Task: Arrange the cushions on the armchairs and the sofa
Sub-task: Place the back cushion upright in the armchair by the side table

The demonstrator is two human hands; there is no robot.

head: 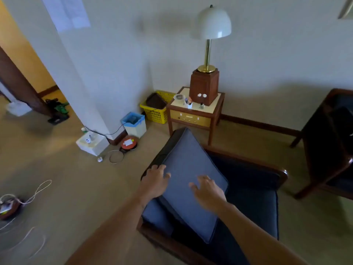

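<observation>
A blue square cushion leans tilted across a wooden armchair with dark blue upholstery, its far corner sticking out past the chair's left arm. My left hand lies on the cushion's left edge, fingers curled over the rim. Flat on the cushion's lower middle rests my right hand, fingers spread. A second blue cushion shows partly beneath the tilted one at the chair's front left. Another dark armchair stands at the right edge of view.
A side table with a lamp stands behind the chair in the corner. A yellow basket, a small bin, a white box and loose cables lie on the carpet to the left.
</observation>
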